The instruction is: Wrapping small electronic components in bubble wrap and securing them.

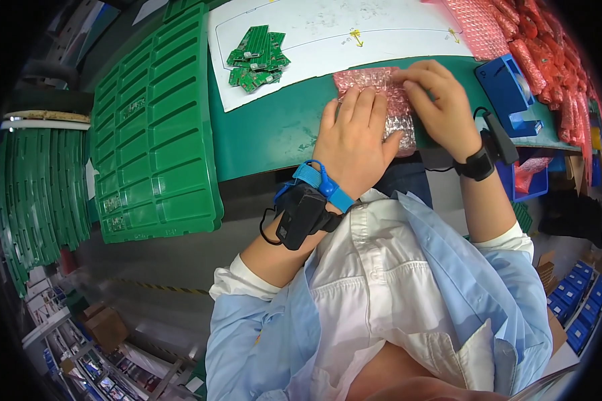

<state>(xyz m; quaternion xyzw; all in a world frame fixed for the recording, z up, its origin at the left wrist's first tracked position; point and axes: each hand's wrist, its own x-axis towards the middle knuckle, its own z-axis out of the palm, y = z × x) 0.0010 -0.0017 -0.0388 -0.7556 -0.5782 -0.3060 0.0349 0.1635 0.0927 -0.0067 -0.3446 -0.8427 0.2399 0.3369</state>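
While the left hand lies on the pink bubble wrap with thumb spread from the fingers, the right hand bends its fingers at the upper right edge; whether they pinch it, I cannot tell. The wrap rests on the green table

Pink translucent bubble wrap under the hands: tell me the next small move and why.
The right hand should probably smooth down the upper right edge of the pink translucent bubble wrap: its fingertips are already at that edge, and the left hand lies spread over the wrap, seemingly steadying it. Whether anything lies inside is hidden.
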